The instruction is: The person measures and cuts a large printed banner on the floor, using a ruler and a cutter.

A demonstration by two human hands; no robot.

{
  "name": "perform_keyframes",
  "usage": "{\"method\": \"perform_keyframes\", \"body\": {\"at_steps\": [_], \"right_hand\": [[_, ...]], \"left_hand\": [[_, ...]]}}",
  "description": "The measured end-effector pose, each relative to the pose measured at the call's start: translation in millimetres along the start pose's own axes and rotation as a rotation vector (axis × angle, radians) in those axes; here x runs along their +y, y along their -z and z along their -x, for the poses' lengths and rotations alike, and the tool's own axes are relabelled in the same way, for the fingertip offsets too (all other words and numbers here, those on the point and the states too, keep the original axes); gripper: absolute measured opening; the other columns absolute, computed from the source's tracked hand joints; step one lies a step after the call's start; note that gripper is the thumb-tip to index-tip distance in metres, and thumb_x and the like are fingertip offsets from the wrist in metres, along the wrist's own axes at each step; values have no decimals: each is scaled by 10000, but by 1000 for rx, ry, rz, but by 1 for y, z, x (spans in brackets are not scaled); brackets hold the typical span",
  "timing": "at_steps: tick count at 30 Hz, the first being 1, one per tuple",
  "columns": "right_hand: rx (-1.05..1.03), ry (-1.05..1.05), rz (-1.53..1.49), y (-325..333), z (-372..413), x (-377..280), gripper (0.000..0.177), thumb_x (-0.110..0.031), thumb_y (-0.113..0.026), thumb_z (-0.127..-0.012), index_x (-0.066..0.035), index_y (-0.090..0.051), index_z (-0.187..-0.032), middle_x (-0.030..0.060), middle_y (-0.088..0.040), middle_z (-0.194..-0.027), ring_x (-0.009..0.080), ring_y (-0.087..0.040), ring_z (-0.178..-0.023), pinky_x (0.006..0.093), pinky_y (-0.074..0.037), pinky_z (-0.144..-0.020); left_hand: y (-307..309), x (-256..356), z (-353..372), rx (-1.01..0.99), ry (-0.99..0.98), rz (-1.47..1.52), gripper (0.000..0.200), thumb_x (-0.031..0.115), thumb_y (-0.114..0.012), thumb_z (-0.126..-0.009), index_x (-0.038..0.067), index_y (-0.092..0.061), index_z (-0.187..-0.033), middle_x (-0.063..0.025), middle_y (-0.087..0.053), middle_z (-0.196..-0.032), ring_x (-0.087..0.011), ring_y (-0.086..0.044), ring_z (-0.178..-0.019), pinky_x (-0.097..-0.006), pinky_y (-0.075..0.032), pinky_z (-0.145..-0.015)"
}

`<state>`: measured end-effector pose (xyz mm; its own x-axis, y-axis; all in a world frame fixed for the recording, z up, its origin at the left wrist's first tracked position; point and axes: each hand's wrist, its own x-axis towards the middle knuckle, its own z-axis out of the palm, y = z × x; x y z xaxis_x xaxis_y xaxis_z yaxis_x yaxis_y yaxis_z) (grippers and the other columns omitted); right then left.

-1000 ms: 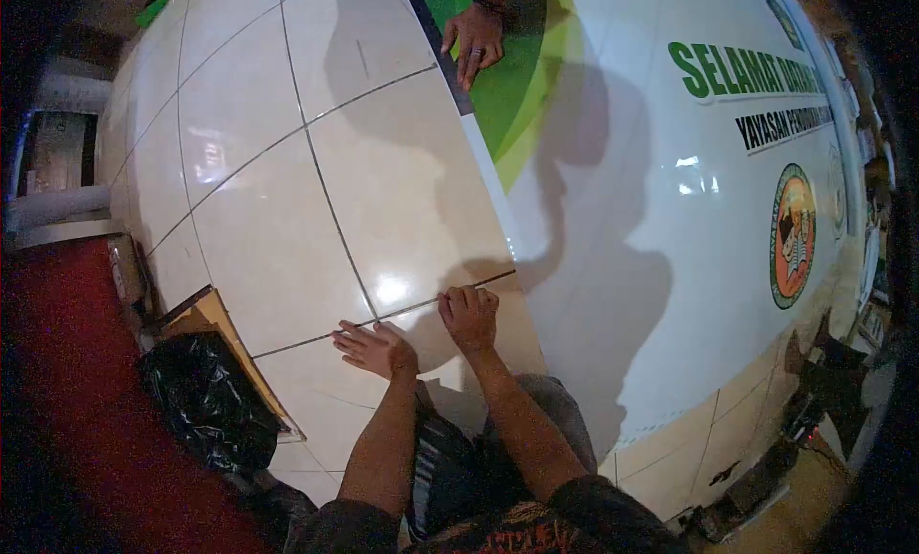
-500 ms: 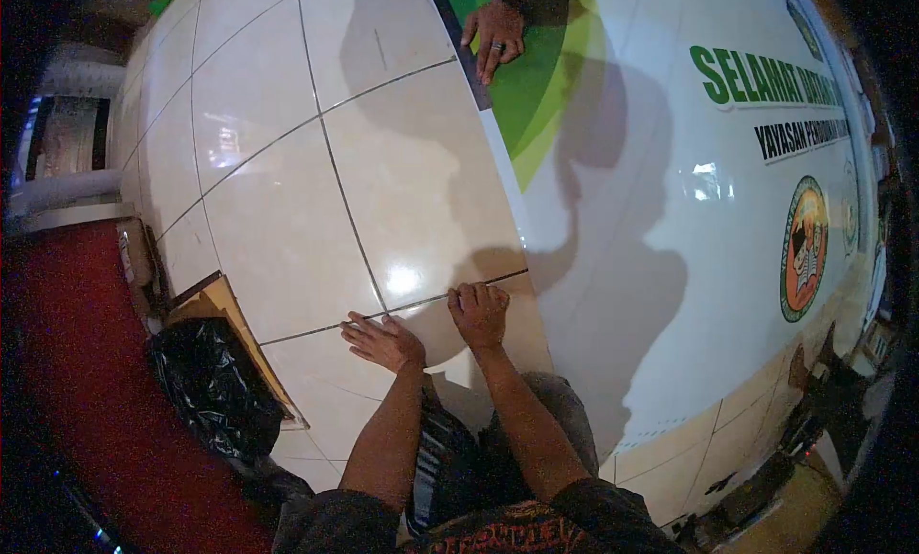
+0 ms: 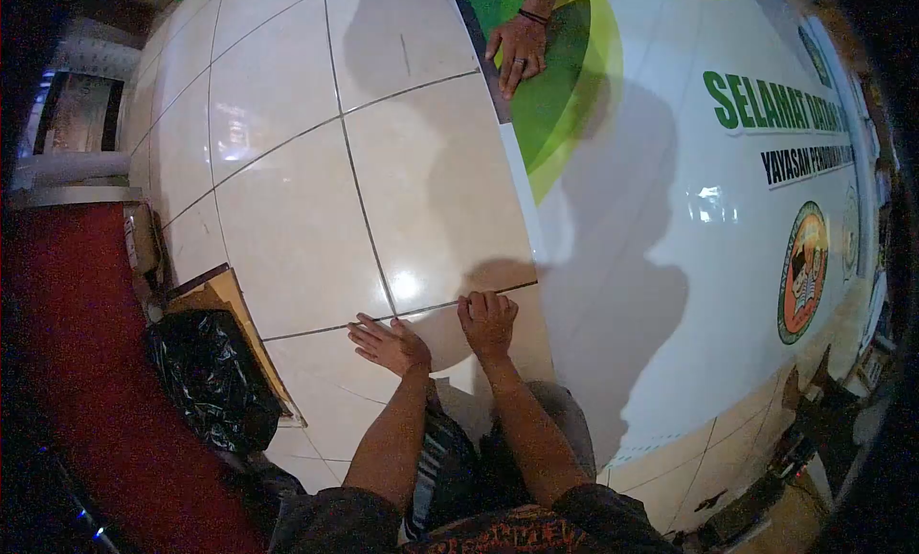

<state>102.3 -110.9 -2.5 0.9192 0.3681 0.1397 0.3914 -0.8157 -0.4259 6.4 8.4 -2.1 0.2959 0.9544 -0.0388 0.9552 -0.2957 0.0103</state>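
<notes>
On the tiled floor [image 3: 440, 200], the left hand [image 3: 391, 347] lies palm down with its fingers spread, its tips at a dark tile line. Just beside it, nearer the banner [image 3: 661, 219], the right hand [image 3: 489, 322] rests with its fingers bent under at the same line; whether they pinch anything cannot be told. Both forearms come from dark sleeves, above striped trousers [image 3: 440, 468].

The banner is spread on the floor to the right, its long edge near the right hand but apart from it. Farther up that edge, a co-worker's hand [image 3: 520, 58], with a ring and a dark wristband, presses on the green corner. A shadow falls over the white part and the tiles. Past it come green letters [image 3: 771, 106] reading "SELAMAT", black ones beneath, and a round orange emblem [image 3: 802, 274].

To the left, well apart from the left hand, a black bag [image 3: 212, 380] sits against a brown board [image 3: 251, 326], with a red surface [image 3: 72, 324] beyond.
</notes>
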Motion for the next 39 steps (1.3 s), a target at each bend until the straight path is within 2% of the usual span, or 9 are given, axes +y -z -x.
{"method": "perform_keyframes", "body": {"at_steps": [7, 12, 19, 28, 30, 34, 36, 38, 39], "right_hand": [[109, 53, 17, 5, -5, -4, 167, -266, -711, -839, -128, -617, -851, 46, -592, -839, 249, -569, -827, 430, -401, -807], [15, 13, 57, 7, -4, -5, 157, -252, -707, -839, -124, -616, -831, 47, -592, -841, 250, -569, -833, 435, -401, -809], [95, 44, 22, 6, -6, -4, 169, -282, -689, -845, -132, -612, -860, 54, -575, -830, 261, -563, -828, 445, -403, -784], [34, 1, 6, 7, -4, -3, 164, -246, -720, -835, -126, -614, -869, 44, -574, -833, 244, -562, -818, 434, -392, -802], [45, 19, 1, 6, -3, -3, 192, -310, -682, -851, -134, -609, -868, 54, -579, -829, 265, -569, -833, 459, -413, -766], [32, -3, -7, 15, -13, -4, 185, -301, -660, -867, -120, -620, -865, 66, -596, -838, 279, -581, -828, 467, -414, -759], [-145, -90, -200, 23, -22, -3, 171, -253, -646, -878, -83, -644, -892, 97, -644, -904, 310, -607, -862, 483, -435, -775], [-88, -106, -294, 13, -55, 11, 173, -196, -625, -889, -49, -670, -967, 141, -671, -992, 340, -621, -914, 487, -459, -817], [74, -45, -259, 14, -82, 19, 189, -173, -611, -895, -44, -674, -1019, 155, -672, -1010, 350, -621, -925, 484, -467, -835]], "left_hand": [[2, -1, 1, -7, -7, 30, 677, 364, -466, -1012, 63, -207, -1560, -207, -117, -1628, -385, -109, -1504, -538, -91, -1209], [12, 6, 1, -55, 28, 65, 680, 362, -458, -1011, 74, -191, -1566, -200, -92, -1634, -374, -93, -1509, -520, -59, -1216], [15, 9, -1, -104, 63, 35, 698, 358, -468, -1009, 93, -155, -1575, -186, -78, -1639, -358, -79, -1514, -505, -49, -1222], [6, 3, 1, -68, 17, -28, 706, 348, -483, -1006, 96, -151, -1576, -180, -88, -1640, -349, -92, -1515, -503, -82, -1221], [5, 2, 1, -54, 2, -41, 675, 377, -434, -1025, 76, -173, -1570, -214, -124, -1627, -389, -128, -1501, -552, -122, -1199], [0, 3, 0, -52, -8, -98, 674, 408, -412, -1023, 87, -185, -1570, -208, -121, -1628, -368, -117, -1507, -508, -93, -1217], [2, 2, 1, 14, -14, -15, 671, 426, -381, -1038, 79, -171, -1572, -221, -152, -1618, -396, -131, -1498, -559, -129, -1194], [9, 5, -1, -1, -29, 11, 671, 440, -363, -1040, 79, -171, -1572, -220, -150, -1619, -395, -131, -1498, -560, -128, -1193], [10, 3, 1, -3, -39, 38, 671, 455, -345, -1043, 80, -171, -1572, -219, -148, -1619, -394, -131, -1498, -562, -128, -1193]]}}
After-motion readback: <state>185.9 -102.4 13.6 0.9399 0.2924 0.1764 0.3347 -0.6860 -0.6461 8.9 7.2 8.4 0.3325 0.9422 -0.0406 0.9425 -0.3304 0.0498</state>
